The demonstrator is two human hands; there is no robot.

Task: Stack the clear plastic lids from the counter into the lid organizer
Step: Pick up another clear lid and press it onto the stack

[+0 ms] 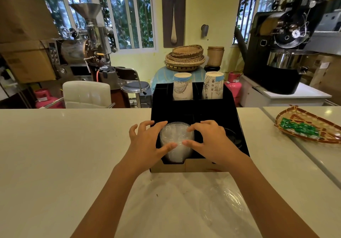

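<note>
White counter (55, 154) fills my view, with the black lid organizer (195, 112) at its middle and two paper cups (182, 86) in its far slots. My left hand (147, 143) and right hand (208, 140), fingers spread, grip the clear lid stack (175, 138) in the organizer's front-left slot; another clear lid (227, 200) lies on the counter, nearer me than the organizer.

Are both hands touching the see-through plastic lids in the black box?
Touching. The head view shows the left hand and the right hand with fingertips pressed on the stack of clear plastic lids inside the black lid organizer.
</note>
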